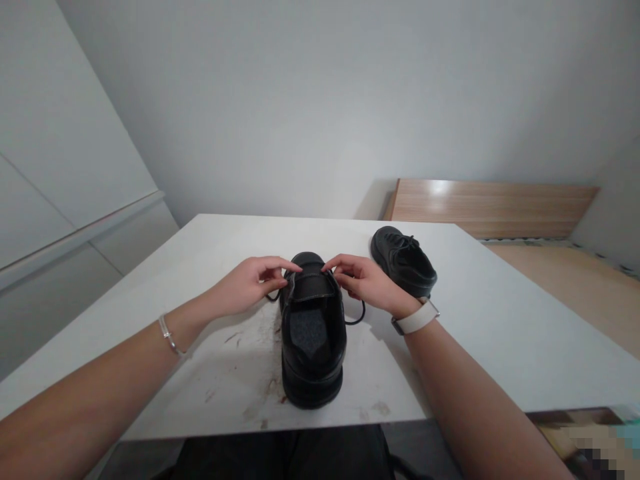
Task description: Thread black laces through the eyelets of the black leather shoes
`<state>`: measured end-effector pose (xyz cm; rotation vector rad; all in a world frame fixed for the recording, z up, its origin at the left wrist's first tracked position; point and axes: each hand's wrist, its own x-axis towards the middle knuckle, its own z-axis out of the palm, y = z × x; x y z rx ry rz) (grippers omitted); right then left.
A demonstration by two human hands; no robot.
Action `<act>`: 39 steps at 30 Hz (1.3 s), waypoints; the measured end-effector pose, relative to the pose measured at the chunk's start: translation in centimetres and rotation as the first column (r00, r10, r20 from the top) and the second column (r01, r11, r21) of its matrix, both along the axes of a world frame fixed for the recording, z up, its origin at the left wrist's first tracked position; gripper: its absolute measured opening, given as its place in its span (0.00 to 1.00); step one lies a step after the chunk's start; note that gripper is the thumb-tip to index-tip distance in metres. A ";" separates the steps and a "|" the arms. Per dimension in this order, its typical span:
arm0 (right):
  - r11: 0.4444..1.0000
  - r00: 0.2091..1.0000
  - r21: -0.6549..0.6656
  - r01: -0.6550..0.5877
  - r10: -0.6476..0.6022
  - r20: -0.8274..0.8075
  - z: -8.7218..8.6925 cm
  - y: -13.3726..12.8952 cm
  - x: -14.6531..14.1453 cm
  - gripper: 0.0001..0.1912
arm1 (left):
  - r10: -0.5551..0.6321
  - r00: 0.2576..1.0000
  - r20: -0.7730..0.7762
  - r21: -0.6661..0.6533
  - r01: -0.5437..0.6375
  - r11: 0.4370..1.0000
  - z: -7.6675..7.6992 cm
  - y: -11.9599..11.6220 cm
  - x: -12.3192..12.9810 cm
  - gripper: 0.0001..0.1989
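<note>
A black shoe (313,373) stands on the white table in front of me, heel toward me and toe pointing away. Its tongue (314,287) shows between my hands, and the dark inside is in view. My left hand (255,283) is closed at the shoe's left eyelet edge, thumb and index finger pinching there. On the opposite edge my right hand (363,280) grips in the same way, fingers bent. A black shoelace (359,318) hangs out in a curve on the right side, and a short bit of lace shows on the left. The fingertips partly cover the eyelets.
A second black shoe (404,261), its lace tied, stands farther back on the right. Brown smudges mark the white table (210,373) near its front edge. Behind are a grey wall, a wooden headboard (490,203) at right and white cabinets (65,153) at left.
</note>
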<state>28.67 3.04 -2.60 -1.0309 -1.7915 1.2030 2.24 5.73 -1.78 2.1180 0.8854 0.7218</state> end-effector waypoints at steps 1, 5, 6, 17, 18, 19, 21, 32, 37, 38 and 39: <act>1.000 1.000 -0.005 0.004 -0.004 -0.001 0.0 0.0 0.0 0.11 | -0.012 1.000 0.003 -0.015 0.012 1.000 0.0 0.1 0.0 0.15; 0.998 1.000 -0.062 -0.019 0.018 -0.021 0.0 -0.2 -0.1 0.09 | -0.044 0.998 0.037 -0.128 0.048 0.991 0.1 0.4 0.0 0.14; 0.996 0.999 -0.082 -0.034 0.031 -0.027 0.0 -0.3 -0.1 0.10 | -0.045 0.998 0.053 -0.166 0.053 0.985 0.1 0.5 -0.1 0.14; 0.979 0.990 0.188 0.083 -0.103 0.097 -0.3 0.8 0.9 0.08 | -0.039 0.997 0.060 -0.281 0.054 0.958 0.2 1.3 -0.7 0.13; 0.980 0.988 0.176 0.097 -0.116 0.099 -0.4 0.9 0.9 0.08 | -0.039 0.999 0.035 -0.243 0.046 0.969 0.3 1.4 -0.7 0.13; 0.985 0.989 0.136 0.104 -0.117 0.089 -0.4 1.0 0.9 0.09 | -0.032 0.999 0.004 -0.188 0.032 0.982 0.5 1.4 -0.6 0.13; 0.995 0.995 0.012 0.098 -0.099 0.027 -0.5 0.9 0.7 0.11 | 0.006 0.999 -0.052 -0.041 -0.008 0.999 0.7 1.3 -0.6 0.12; 0.986 0.997 -0.167 0.024 -0.036 -0.073 -0.1 0.2 0.3 0.14 | 0.019 0.991 -0.130 0.056 -0.012 0.998 0.6 0.8 -0.8 0.15; 0.998 0.991 0.020 0.060 -0.062 0.118 1.1 -0.9 -0.2 0.19 | -0.005 0.959 -0.282 0.296 0.092 0.951 1.8 -0.6 -0.3 0.15; 0.997 0.984 0.055 0.061 -0.070 0.164 1.6 -1.2 -0.4 0.23 | -0.007 0.948 -0.319 0.332 0.118 0.936 2.2 -0.9 -0.1 0.16; 0.994 0.974 0.087 0.064 -0.081 0.213 2.2 -1.5 -0.6 0.27 | -0.002 0.933 -0.359 0.354 0.138 0.925 2.5 -1.3 0.2 0.16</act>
